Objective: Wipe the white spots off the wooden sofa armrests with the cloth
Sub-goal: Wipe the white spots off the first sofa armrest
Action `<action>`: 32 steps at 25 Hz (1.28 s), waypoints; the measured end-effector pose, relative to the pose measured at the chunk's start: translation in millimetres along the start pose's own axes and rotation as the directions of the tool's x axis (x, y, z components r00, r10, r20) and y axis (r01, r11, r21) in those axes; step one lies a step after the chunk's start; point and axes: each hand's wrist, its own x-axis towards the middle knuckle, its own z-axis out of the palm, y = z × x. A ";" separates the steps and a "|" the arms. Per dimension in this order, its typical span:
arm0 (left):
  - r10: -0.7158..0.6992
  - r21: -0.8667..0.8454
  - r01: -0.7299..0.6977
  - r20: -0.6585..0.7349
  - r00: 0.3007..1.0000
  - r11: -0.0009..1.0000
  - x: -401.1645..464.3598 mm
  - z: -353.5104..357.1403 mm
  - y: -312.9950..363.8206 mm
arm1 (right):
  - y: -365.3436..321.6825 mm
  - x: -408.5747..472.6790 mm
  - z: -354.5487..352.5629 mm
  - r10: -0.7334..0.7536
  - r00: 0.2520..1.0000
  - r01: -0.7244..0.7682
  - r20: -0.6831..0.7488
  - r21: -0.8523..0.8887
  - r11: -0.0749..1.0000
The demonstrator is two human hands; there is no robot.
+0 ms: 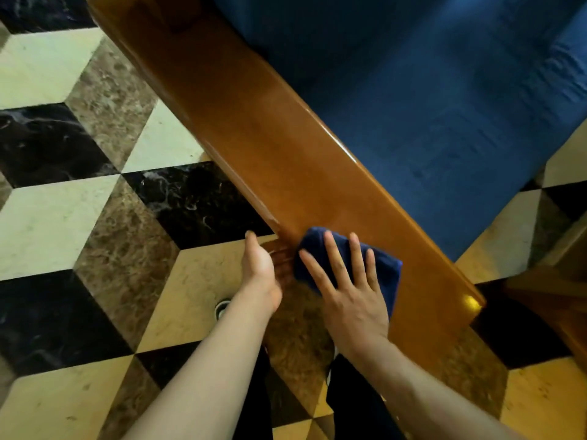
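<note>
A glossy brown wooden armrest [270, 134] runs diagonally from the top left to the lower right. A folded dark blue cloth [386, 271] lies flat on its near end. My right hand [349, 287] presses down on the cloth with the fingers spread. My left hand [259, 265] rests against the armrest's outer side edge, just left of the cloth, thumb up and fingers hidden under the edge. I see no clear white spots on the wood from here.
The blue sofa seat cushion [444, 106] fills the upper right, beside the armrest. The floor [95, 201] is patterned marble in cream, brown and black tiles. A shoe tip [222, 308] shows below my left wrist. More wooden furniture [559, 300] stands at the right edge.
</note>
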 end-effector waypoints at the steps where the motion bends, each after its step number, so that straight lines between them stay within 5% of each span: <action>1: 0.011 -0.003 -0.011 0.035 0.999 1.000 3.6 -0.7 23.2 | -11.8 31.5 -3.3 0.003 1.000 -0.003 -0.006 -0.001 1.000; 8: 0.158 -0.092 -0.143 0.192 0.969 0.985 35.4 5.4 189.8 | -70.4 220.3 -20.6 -0.088 0.996 0.088 -0.028 -0.006 0.996; 19: 0.354 -0.100 -0.342 0.153 0.923 0.934 99.1 -35.4 357.8 | -172.8 499.3 -39.1 -0.491 0.871 0.488 0.007 -0.110 0.866; 22: 0.399 -0.062 -0.395 0.201 0.895 0.917 108.7 -54.1 409.7 | -186.8 540.1 -51.0 -0.479 0.875 0.484 -0.073 0.125 0.866; 26: 0.429 -0.128 -0.416 0.099 0.898 0.901 112.7 -83.6 490.6 | -231.9 566.7 -73.1 -0.260 0.952 0.306 -0.162 0.557 0.772; 29: 0.444 -0.095 -0.442 0.000 0.896 0.892 99.5 -97.5 550.4 | -274.4 590.9 -95.6 -0.144 0.990 0.084 0.006 0.784 0.614; 32: 0.569 0.043 -0.568 -0.105 0.815 0.822 74.3 -87.5 645.7 | -305.7 646.1 -152.0 -0.152 0.985 -0.008 0.082 0.900 0.436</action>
